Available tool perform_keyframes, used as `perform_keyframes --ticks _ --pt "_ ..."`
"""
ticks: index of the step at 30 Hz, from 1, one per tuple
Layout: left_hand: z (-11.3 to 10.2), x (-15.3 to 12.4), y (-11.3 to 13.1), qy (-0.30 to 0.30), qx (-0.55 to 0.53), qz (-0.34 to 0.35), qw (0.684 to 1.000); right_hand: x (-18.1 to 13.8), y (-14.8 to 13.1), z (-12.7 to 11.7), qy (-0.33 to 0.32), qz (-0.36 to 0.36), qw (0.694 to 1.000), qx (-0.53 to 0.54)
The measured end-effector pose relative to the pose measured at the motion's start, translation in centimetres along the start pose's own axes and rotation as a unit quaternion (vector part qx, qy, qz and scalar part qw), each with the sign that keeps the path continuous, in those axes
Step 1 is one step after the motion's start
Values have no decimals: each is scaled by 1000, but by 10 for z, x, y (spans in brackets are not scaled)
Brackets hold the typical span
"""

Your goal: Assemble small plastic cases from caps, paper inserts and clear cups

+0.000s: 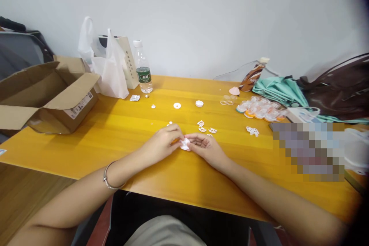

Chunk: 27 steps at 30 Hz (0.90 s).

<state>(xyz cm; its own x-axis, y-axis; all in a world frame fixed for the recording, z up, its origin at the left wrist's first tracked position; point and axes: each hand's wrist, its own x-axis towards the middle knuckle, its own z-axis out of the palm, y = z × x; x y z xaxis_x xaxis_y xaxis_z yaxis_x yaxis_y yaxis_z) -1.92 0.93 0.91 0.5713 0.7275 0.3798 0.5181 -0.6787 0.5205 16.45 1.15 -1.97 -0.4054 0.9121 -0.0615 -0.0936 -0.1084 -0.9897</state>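
Observation:
Between my two hands, just above the table, is a small round white plastic piece [185, 144]. My left hand [165, 140] pinches it from the left, and my right hand [206, 148] grips its right edge with thumb and fingers. Beyond my right hand lie several white lattice-like plastic pieces [201, 129]. Farther back are a white ring [177, 105] with a hole in its middle and a round white cap-like piece [199, 103]. A tiny white part [153, 106] sits to their left. Fingers partly cover the held piece, so its details are unclear.
An open cardboard box [69, 103] stands at the left, near a white plastic bag [111, 73] and a water bottle [143, 69]. At right are a pile of clear-and-orange round pieces [261, 108], a brown bottle [253, 75], a green cloth [281, 90] and a dark bag [331, 88].

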Motion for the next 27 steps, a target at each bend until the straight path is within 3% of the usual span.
perform_keyframes --ticks 12,27 --pt "-2 -1 -1 -14 4 -7 1000 0 0 -4 -15 -2 1000 23" --pt "-1 2 -3 29 -62 -35 997 -2 -2 -1 -10 -12 1000 18"
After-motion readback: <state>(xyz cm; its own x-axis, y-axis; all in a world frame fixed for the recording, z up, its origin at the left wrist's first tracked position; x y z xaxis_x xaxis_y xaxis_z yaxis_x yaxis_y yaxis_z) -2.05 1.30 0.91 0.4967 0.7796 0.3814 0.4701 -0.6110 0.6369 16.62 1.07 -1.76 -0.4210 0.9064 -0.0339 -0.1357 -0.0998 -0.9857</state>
